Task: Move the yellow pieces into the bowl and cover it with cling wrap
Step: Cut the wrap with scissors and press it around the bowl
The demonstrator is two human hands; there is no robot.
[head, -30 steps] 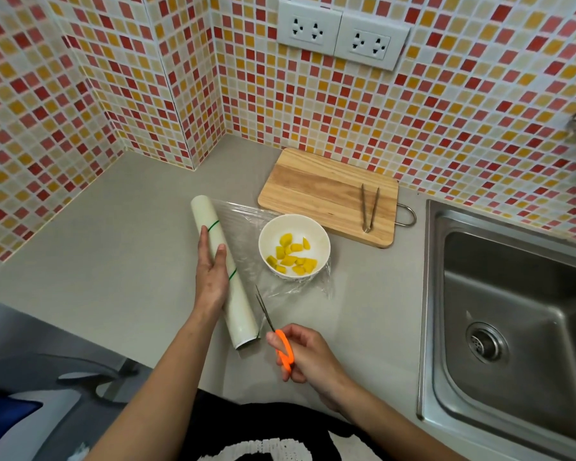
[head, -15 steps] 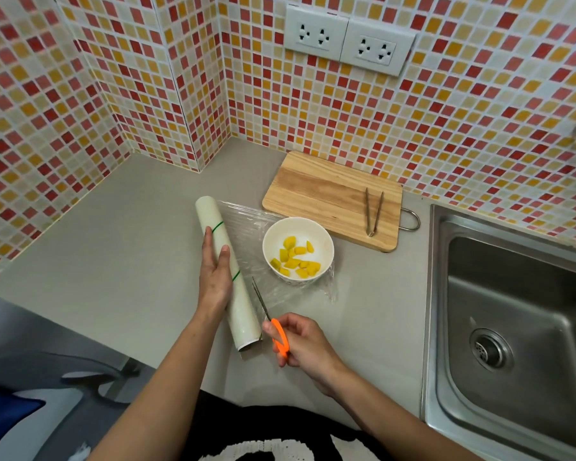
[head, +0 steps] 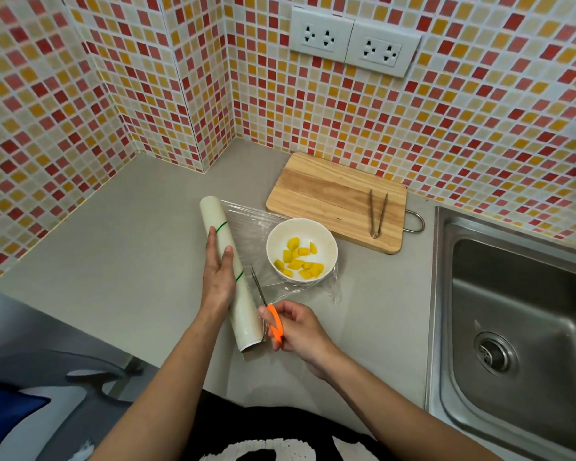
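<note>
A white bowl [head: 326, 237] with several yellow pieces [head: 300, 262] inside stands on a clear sheet of cling wrap [head: 246, 224] pulled out from a white roll [head: 243, 304]. My left hand [head: 217, 277] lies flat on top of the roll, pressing it to the counter. My right hand [head: 295, 331] grips orange-handled scissors [head: 275, 322]; their blades lie along the roll's right side on the film, pointing away from me. The film is crumpled at the bowl's near right.
A wooden cutting board [head: 330, 191] with metal tongs [head: 378, 209] lies behind the bowl by the tiled wall. A steel sink [head: 519, 327] is sunk into the grey counter [head: 113, 254] on the right. Wall sockets [head: 353, 44] sit above the board.
My right hand has slid the scissors forward along the roll, deeper into the film. My left hand stays on the roll; the bowl has not moved.
</note>
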